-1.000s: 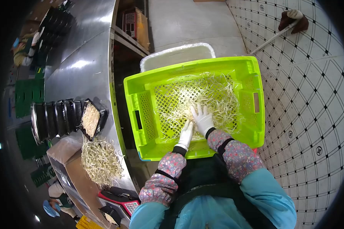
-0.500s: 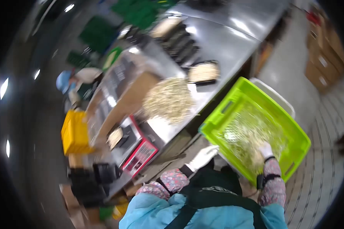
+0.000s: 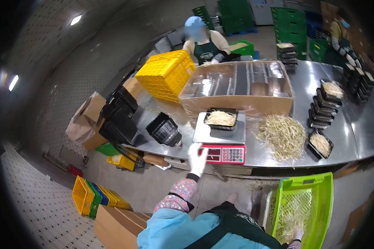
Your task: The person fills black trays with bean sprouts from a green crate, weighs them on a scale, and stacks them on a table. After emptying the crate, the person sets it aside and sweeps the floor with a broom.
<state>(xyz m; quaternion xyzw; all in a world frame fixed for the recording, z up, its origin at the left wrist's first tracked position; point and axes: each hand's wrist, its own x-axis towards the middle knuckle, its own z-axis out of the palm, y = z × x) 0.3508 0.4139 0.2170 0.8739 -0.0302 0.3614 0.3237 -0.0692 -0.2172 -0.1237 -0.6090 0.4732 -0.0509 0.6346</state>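
Observation:
My left hand (image 3: 198, 159), in a white glove, is at the left front corner of a red-fronted digital scale (image 3: 232, 154), thumb and fingers apart and holding nothing. A black tray (image 3: 221, 118) with pale bean sprouts rests on the scale's metal plate. Down in the lime-green crate (image 3: 329, 195), my right hand (image 3: 297, 233) is among loose bean sprouts (image 3: 289, 224); its fingers are partly hidden there. A heap of bean sprouts (image 3: 281, 137) lies on the steel table right of the scale.
Empty black trays (image 3: 164, 129) stand left of the scale. Behind it are a plastic-lined carton (image 3: 237, 101) of black trays and a yellow crate (image 3: 165, 75). Filled trays (image 3: 322, 112) are stacked at right. One co-worker (image 3: 205, 43) stands across the table, another person (image 3: 340, 35) far right.
The view has swung left and up, bringing the scale to the middle. My left hand has moved from beside the green crate to the scale. My right hand stays in the crate.

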